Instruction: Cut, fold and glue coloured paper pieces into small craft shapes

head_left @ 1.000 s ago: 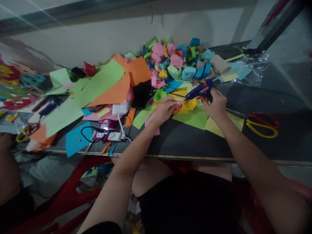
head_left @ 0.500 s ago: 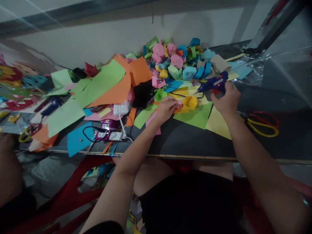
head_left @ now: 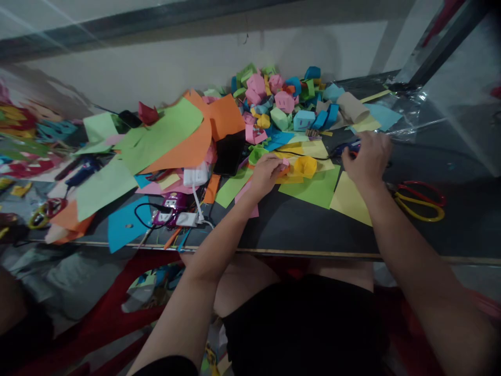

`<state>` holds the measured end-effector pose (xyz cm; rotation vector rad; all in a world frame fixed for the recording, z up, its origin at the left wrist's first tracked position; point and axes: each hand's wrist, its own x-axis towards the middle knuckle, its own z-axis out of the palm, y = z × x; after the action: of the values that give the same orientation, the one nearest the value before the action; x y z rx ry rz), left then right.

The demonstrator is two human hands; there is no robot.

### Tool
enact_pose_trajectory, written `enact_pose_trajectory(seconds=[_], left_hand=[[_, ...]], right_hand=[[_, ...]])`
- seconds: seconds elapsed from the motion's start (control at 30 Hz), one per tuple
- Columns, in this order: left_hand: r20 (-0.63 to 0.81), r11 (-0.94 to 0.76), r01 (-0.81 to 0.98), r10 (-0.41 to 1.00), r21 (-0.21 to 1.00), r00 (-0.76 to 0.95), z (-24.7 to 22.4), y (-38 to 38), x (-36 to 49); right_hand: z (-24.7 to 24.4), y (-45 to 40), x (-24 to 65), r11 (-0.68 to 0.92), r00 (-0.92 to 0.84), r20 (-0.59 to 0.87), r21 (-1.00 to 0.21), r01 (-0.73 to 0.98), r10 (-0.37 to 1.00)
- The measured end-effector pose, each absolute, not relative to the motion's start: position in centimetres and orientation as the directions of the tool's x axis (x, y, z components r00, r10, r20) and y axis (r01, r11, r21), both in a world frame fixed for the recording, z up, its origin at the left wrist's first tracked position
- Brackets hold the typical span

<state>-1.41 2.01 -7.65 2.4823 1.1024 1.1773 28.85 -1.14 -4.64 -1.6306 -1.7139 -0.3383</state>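
Note:
Between its fingertips my left hand (head_left: pixel 267 174) pinches a small pink paper piece (head_left: pixel 285 163), beside an orange piece. A yellow paper cup shape (head_left: pixel 306 167) stands just right of it on yellow and green paper (head_left: pixel 313 192); a green paper shape (head_left: pixel 257 155) is behind the hand. Farther right, my right hand (head_left: pixel 368 156) has its fingers around a dark blue glue gun (head_left: pixel 347 148), low over the table and partly hidden by the hand.
Folded paper shapes (head_left: pixel 284 102) are heaped at the back. Scissors (head_left: pixel 420 201) lie right of my right hand. A phone (head_left: pixel 228 154), a purple power strip (head_left: pixel 171 209) and coloured sheets (head_left: pixel 164 133) lie to the left. A paper roll (head_left: pixel 353 107) is behind the glue gun.
My right hand has lowered the glue gun toward the table, and its nozzle has turned away from the yellow cup shape. My left hand has barely moved.

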Motion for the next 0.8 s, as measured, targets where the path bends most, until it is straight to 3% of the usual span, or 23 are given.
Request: enact_pose_trajectory(seconds=[0.1, 0.23, 0.37, 0.5, 0.63, 0.8], left_hand=[[0.602, -0.709, 0.548, 0.689, 0.444, 0.404, -7.9, 2.3, -1.5], [0.616, -0.686, 0.568, 0.702, 0.454, 0.356, -8.0, 2.4, -1.7], [0.636, -0.67, 0.592, 0.704, 0.449, 0.315, -7.7, 2.2, -1.7], [0.651, -0.678, 0.596, 0.69, 0.43, 0.316, -7.2, 1.7, -1.5], [0.663, -0.714, 0.563, 0.662, 0.416, 0.35, -7.0, 1.1, -1.0], [0.654, -0.759, 0.538, 0.622, 0.367, 0.43, -7.0, 0.0, 0.4]], right_hand=[[-4.4, -2.1, 25.4, 0.497, -0.337, 0.515, -0.209, 0.842, 0.788], [-5.4, -2.2, 23.3, 0.607, -0.519, 0.355, -0.204, 0.768, 0.777], [-5.7, -2.0, 24.0, 0.57, -0.404, 0.435, -0.378, 0.73, 0.805], [-5.6, -1.8, 24.3, 0.499, -0.141, 0.512, -0.677, 0.541, 0.848], [-5.8, -1.8, 23.1, 0.332, -0.05, 0.328, -0.931, 0.152, 0.943], [-5.2, -2.5, 21.3, 0.136, -0.024, 0.143, -0.974, -0.179, 0.989]])
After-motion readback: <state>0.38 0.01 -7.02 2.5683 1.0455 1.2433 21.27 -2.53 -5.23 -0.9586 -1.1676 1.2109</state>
